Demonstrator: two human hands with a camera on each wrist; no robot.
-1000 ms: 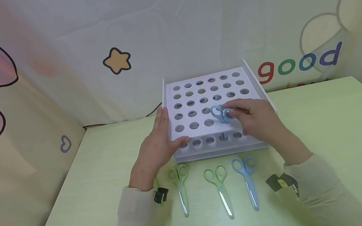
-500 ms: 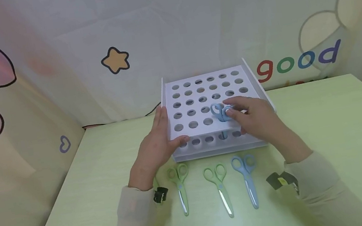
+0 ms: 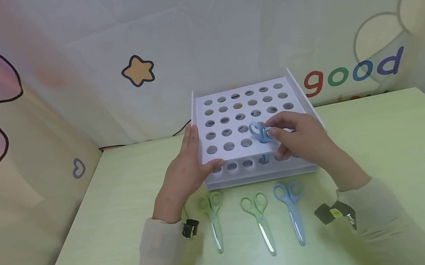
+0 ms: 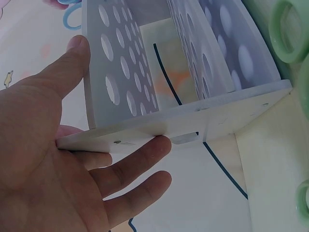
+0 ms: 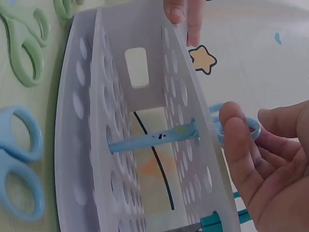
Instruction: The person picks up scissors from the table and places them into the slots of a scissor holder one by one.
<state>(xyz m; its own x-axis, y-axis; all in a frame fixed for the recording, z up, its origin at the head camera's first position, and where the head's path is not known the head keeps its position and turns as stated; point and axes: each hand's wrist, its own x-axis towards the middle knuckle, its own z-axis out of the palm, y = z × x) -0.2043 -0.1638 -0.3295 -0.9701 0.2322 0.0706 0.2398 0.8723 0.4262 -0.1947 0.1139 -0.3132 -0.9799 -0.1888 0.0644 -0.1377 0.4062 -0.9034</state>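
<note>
Left of centre, the left hand (image 3: 182,179) holds the corner of the white rack (image 3: 239,152), thumb on its top panel, fingers along the side wall. Lower middle, on the table (image 3: 385,142): the first green scissors (image 3: 214,221), second green scissors (image 3: 259,218). At centre, the upright blue scissors (image 3: 262,136) pass through a front-row hole; below lie the flat blue scissors (image 3: 291,205). Centre right, the right hand (image 3: 303,139) pinches the upright pair's handle, its grip nearly closed.

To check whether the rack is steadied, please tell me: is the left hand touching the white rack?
Touching. In the left wrist view, the left hand lays its thumb against the top edge of the white rack.
</note>
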